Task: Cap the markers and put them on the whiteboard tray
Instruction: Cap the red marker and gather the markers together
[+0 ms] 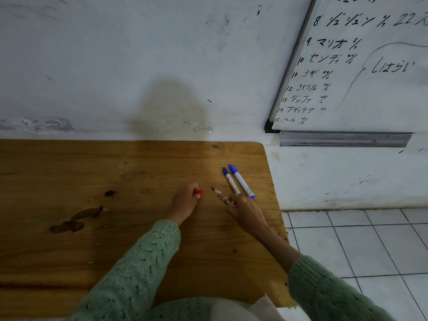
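Capping step, third marker. Left hand [184, 201] pinched red cap [198, 192]; right hand [246, 212] gripped uncapped red marker [220, 196], tip facing cap, small gap between. Two blue-capped markers [240, 181] lay on desk [92, 181], far right. Next, probably: align tip, press cap home. Whiteboard tray [342, 139] at far right held nothing.

Dim, flat light, soft shadow on the wall [171, 100], wide-angle bending at edges, slight blur on sleeves [129, 274].

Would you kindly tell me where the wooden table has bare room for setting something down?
The wooden table is bare along the wall edge and left of the left hand, apart from dark stains. It is crowded at the right corner: two blue-capped markers, the uncapped red marker, the right hand.
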